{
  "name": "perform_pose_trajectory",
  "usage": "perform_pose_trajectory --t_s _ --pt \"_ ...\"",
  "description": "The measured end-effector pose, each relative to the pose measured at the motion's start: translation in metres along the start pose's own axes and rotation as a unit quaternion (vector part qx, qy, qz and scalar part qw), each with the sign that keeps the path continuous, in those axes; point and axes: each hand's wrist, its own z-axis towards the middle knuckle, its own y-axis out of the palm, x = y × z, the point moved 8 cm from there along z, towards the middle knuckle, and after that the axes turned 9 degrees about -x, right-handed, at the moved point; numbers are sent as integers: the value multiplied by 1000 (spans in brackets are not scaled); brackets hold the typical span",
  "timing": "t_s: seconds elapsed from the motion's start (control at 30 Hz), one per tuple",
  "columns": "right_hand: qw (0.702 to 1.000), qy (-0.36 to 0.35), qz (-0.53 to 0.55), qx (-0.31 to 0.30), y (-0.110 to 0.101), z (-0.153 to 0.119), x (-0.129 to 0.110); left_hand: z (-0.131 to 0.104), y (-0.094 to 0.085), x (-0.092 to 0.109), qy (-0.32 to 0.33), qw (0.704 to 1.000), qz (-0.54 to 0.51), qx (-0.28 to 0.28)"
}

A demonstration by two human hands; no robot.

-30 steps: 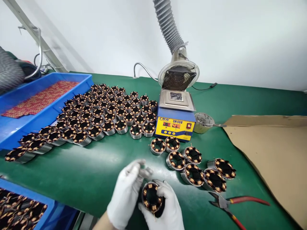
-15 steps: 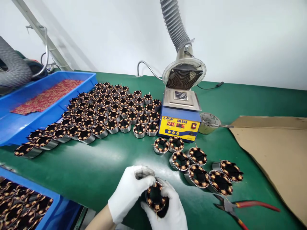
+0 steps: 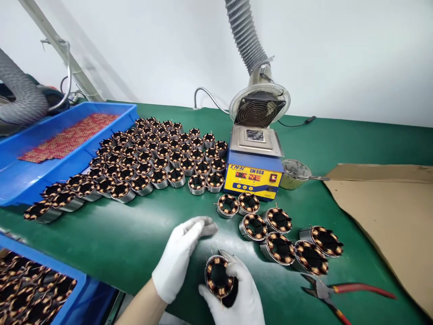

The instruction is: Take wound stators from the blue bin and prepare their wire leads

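A wound stator (image 3: 219,276) is gripped in the gloved right hand (image 3: 237,293) at the near edge of the desk (image 3: 135,239), at about 6 o'clock in the view, its open end turned up toward the camera. Half a second earlier the gloved left hand (image 3: 181,257) was closed over the top of this stator; it has since been lifted off and is now held apart at about 10 o'clock from it, fingers extended and loosely spread, with nothing gripped. The right hand's grip and the stator's place have hardly changed.

At 3 o'clock from the stator, red-handled cutters (image 3: 338,291) are laid on the desk. At 8 o'clock, at the lower left corner, a blue bin (image 3: 72,277) filled with more stators is seen. A little farther, at 1 o'clock, a loose group of stators (image 3: 277,234) is set out. Beyond these, at 12 o'clock, a blue and yellow solder pot (image 3: 255,169) is placed, with a small metal dish (image 3: 293,174) just beside it to the right and a sheet of cardboard (image 3: 389,212) farther right. At 11 o'clock many stators are arranged in rows (image 3: 152,158), with a blue tray (image 3: 40,167) of red parts beyond them. A fume extractor (image 3: 259,106) on a ribbed hose is mounted behind the solder pot.
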Motion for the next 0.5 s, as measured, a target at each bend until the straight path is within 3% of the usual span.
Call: perform_pose_trajectory --t_s 0.07,0.13,0.2,0.33,0.5 --pt "1000 -3 -16 6 0 -2 4 -4 -4 4 -2 998 52 -31" --pt "999 -18 -49 -7 2 -2 5 -6 0 1 -36 990 104 -88" --pt "994 -52 -97 -27 5 -2 3 -5 3 -2 -53 982 147 -106" --pt "977 -106 -185 -22 7 -2 -2 0 4 -2 -23 976 206 -61" --pt "992 -36 -119 -16 2 0 1 -9 -20 6 41 974 219 48"
